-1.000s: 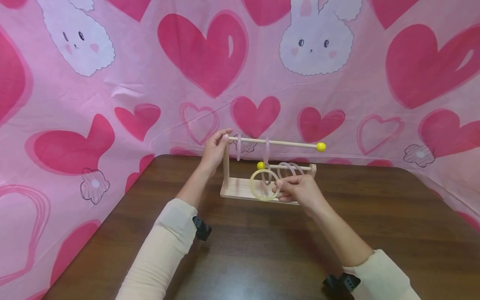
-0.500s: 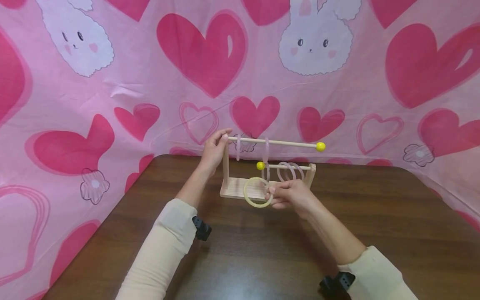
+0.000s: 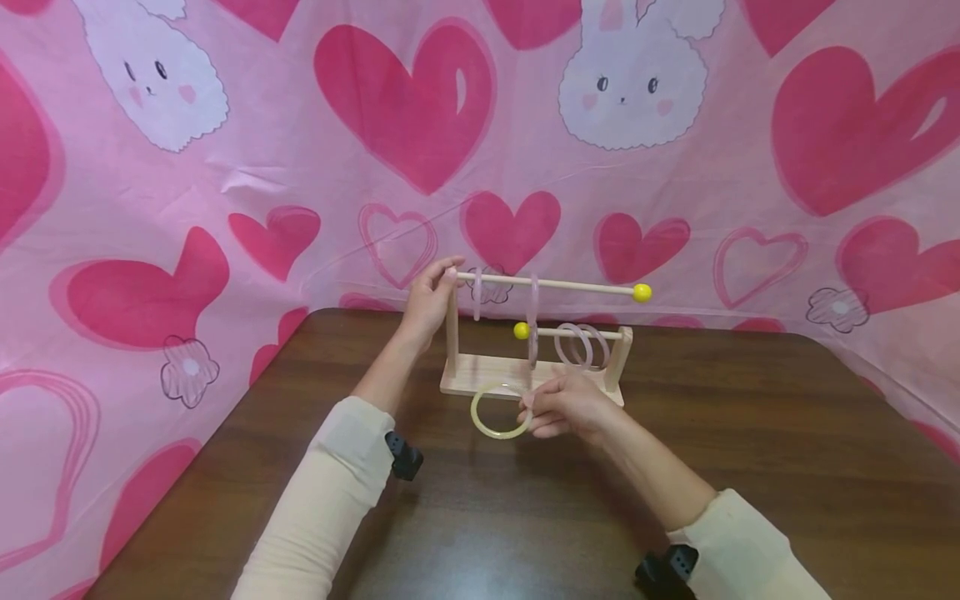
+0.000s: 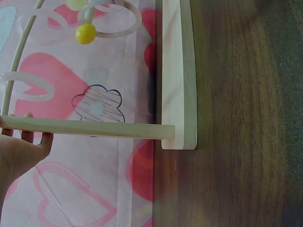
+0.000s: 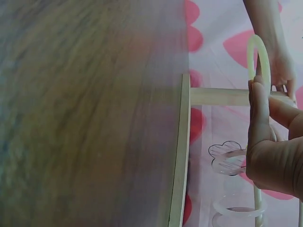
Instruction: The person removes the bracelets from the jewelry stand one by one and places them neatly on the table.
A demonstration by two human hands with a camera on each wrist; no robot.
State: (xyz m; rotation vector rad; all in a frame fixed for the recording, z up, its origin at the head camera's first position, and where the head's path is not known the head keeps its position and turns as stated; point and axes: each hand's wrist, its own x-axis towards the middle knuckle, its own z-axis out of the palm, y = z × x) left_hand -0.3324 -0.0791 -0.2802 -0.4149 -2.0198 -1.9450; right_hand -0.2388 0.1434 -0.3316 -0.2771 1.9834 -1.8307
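Observation:
My left hand [image 3: 430,307] grips the top of the left post [image 3: 452,333] of a wooden ring stand [image 3: 480,375], the thumb near the end of the upper rod [image 3: 585,287]. In the left wrist view, fingertips [image 4: 46,142] show behind the post. My right hand [image 3: 573,408] pinches the right side of a pale yellow ring [image 3: 475,411], held in front of the base, apart from the rods. Two pale pink rings hang on the upper rod. On the lower rod [image 3: 549,333], one ring [image 3: 533,354] hangs near the yellow ball tip and others hang farther right.
The stand is on a brown wooden table [image 3: 480,517]. Behind it hangs a pink cloth [image 3: 525,167] with hearts and rabbits. A yellow ball [image 3: 642,292] caps the upper rod's right end. The right post [image 3: 617,358] bears the lower rod.
My right hand has moved left, down and toward me with the yellow ring, away from the lower rod. The left hand and the stand have stayed in place.

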